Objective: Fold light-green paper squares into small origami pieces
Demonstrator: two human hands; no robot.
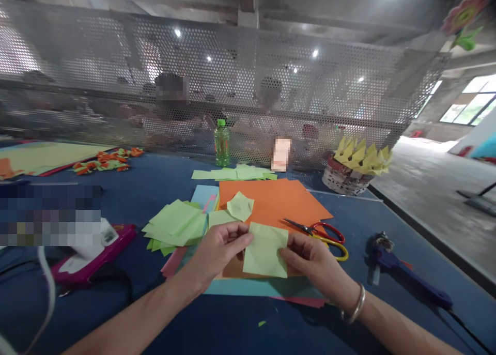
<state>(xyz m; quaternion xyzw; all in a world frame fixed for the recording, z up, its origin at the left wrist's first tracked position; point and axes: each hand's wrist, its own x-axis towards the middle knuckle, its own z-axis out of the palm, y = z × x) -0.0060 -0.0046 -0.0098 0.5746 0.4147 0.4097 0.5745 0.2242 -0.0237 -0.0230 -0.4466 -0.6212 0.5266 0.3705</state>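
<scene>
While both my hands are busy with one pale green square, everything else lies close around it. My left hand pinches its left edge, and my right hand grips the right edge; the square is held above the orange sheet and the stack of coloured paper beneath. The scissors lie slightly open on that sheet, just beyond my right hand — their handles partly behind it. A creased piece sits past my left fingertips, and a loose green pile spreads to the left. Behind the stack come pale strips, then a green bottle standing before the mesh panel, which closes off the table's far side. On my right are a blue glue gun with its cord and, farther back, a basket with yellow paper points. On my left, a magenta object and a white cable take up room — well apart from the square.
</scene>
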